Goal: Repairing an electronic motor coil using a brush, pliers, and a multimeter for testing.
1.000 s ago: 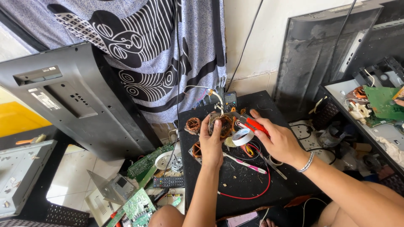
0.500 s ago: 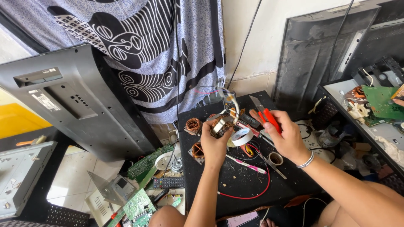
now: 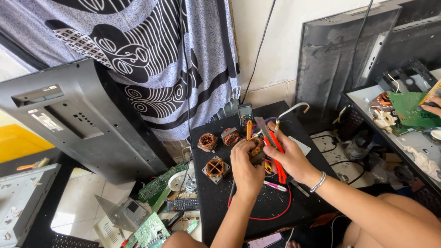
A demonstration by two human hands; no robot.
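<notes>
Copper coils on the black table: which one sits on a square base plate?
The coil nearest the left hand, at the table's left edge. The two behind it show no plate.

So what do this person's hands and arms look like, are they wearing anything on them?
Both forearms are bare, with no sleeves in view and no gloves on either hand. The right hand has a silver beaded bracelet around the wrist. The left hand and its wrist carry nothing that can be seen: no watch, band or ring shows from this angle.
</notes>
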